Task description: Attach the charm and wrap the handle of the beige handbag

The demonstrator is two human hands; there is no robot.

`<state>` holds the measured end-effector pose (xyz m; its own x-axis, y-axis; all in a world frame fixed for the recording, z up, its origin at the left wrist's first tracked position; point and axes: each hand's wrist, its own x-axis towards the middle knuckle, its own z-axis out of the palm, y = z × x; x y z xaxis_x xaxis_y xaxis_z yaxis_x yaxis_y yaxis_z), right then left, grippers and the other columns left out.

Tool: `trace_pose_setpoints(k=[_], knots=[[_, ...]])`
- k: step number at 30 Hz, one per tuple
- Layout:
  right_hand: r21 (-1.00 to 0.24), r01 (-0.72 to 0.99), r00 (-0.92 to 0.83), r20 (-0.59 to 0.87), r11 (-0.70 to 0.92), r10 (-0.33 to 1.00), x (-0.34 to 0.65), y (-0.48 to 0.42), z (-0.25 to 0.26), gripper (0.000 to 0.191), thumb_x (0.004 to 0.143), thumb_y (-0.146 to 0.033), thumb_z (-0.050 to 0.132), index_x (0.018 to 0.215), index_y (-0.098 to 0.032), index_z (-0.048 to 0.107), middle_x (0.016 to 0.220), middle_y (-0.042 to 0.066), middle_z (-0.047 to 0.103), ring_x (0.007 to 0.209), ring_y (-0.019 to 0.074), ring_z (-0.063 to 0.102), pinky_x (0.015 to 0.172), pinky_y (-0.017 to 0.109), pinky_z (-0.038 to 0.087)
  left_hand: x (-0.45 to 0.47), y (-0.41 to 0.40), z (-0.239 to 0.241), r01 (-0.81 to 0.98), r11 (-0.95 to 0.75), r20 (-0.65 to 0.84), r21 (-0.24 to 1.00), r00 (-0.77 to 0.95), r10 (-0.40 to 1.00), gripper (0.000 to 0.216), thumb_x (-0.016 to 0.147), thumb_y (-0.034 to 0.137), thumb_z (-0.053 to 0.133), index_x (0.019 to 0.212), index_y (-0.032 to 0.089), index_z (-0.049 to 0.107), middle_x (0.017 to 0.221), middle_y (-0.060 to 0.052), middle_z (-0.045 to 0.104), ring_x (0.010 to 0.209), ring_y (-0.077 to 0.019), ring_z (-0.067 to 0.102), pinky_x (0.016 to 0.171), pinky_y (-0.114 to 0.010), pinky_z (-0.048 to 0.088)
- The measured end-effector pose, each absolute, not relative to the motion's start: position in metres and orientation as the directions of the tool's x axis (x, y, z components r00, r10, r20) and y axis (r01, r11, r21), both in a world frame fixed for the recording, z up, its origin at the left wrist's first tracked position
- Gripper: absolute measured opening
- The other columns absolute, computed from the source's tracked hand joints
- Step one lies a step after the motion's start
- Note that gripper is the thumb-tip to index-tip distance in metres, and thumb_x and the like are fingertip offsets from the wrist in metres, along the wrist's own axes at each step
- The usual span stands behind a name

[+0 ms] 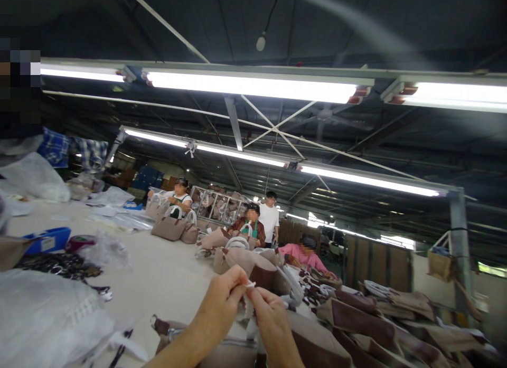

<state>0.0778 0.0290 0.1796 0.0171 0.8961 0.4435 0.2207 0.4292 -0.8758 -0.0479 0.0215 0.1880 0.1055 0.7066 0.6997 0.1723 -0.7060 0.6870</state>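
Observation:
My left hand [222,299] and my right hand [271,318] meet low in the middle of the view. Together their fingertips pinch a small white piece [249,286], perhaps a paper tag or strip. Just under my hands lies a brown handbag [317,344] with a metal clasp at its near left end. More brown and tan bags [390,315] are piled to the right.
A long pale worktable [166,273] runs away from me. White plastic bags [47,315] lie at the left, with a blue tray [49,238] and dark straps behind them. Several people sit or stand along the far side with tan bags [170,225]. Fluorescent tubes hang overhead.

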Motion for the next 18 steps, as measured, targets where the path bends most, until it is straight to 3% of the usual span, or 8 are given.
trace_pose_setpoints(k=[4,8,11,13,16,18], knots=[[-0.863,0.185,-0.006,0.478,0.471,0.878,0.077,0.019,0.184,0.059,0.063,-0.075,0.061,0.055,-0.019,0.045,0.058,-0.002,0.037,0.060,0.0122,0.030,0.054,0.026,0.023,-0.051,0.015,0.185,0.209,-0.718,0.708,0.664,0.133,0.694,0.021,0.087,0.033,0.045,0.072,0.019,0.051,0.066,0.002,0.051,0.066,-0.0158,0.046,0.063,-0.026,0.034],[-0.894,0.101,-0.081,0.429,0.436,0.900,0.083,0.024,0.183,0.060,0.058,-0.074,0.069,0.055,-0.019,0.046,0.044,-0.008,0.030,0.043,0.0064,0.024,0.043,0.023,0.015,-0.055,0.011,0.185,0.219,-0.729,0.717,0.648,0.147,0.681,0.016,0.087,0.029,0.044,0.077,0.019,0.053,0.067,0.002,0.053,0.066,-0.0160,0.048,0.063,-0.026,0.035],[-0.925,0.063,-0.080,0.369,0.375,0.926,0.089,0.031,0.180,0.059,0.055,-0.072,0.074,0.063,-0.019,0.050,0.039,-0.006,0.042,0.032,0.0042,0.024,0.035,0.020,0.013,-0.056,0.010,0.186,0.223,-0.726,0.718,0.650,0.134,0.683,0.015,0.086,0.028,0.045,0.076,0.019,0.052,0.066,0.002,0.053,0.065,-0.0158,0.048,0.062,-0.026,0.034],[-0.936,0.022,-0.061,0.348,0.350,0.935,0.091,0.032,0.180,0.063,0.050,-0.071,0.078,0.069,-0.019,0.050,0.047,-0.004,0.052,0.034,0.0050,0.036,0.034,0.016,0.020,-0.055,0.012,0.184,0.229,-0.727,0.718,0.647,0.136,0.683,0.016,0.087,0.029,0.045,0.076,0.020,0.052,0.064,0.003,0.052,0.063,-0.0156,0.047,0.060,-0.026,0.033],[-0.948,-0.041,-0.071,0.317,0.315,0.946,0.092,0.029,0.184,0.071,0.042,-0.072,0.084,0.069,-0.019,0.045,0.054,-0.004,0.054,0.046,0.0087,0.054,0.041,0.015,0.038,-0.053,0.017,0.181,0.262,-0.748,0.747,0.610,0.124,0.653,0.012,0.085,0.023,0.044,0.076,0.020,0.050,0.063,0.003,0.052,0.061,-0.0154,0.048,0.060,-0.025,0.033],[-0.957,-0.123,-0.112,0.275,0.262,0.955,0.092,0.024,0.190,0.074,0.043,-0.074,0.084,0.078,-0.019,0.048,0.059,-0.005,0.056,0.054,0.0121,0.062,0.048,0.018,0.047,-0.052,0.020,0.179,0.289,-0.758,0.770,0.585,0.097,0.631,0.010,0.083,0.018,0.043,0.076,0.020,0.050,0.065,0.003,0.052,0.063,-0.0158,0.051,0.061,-0.025,0.034]])
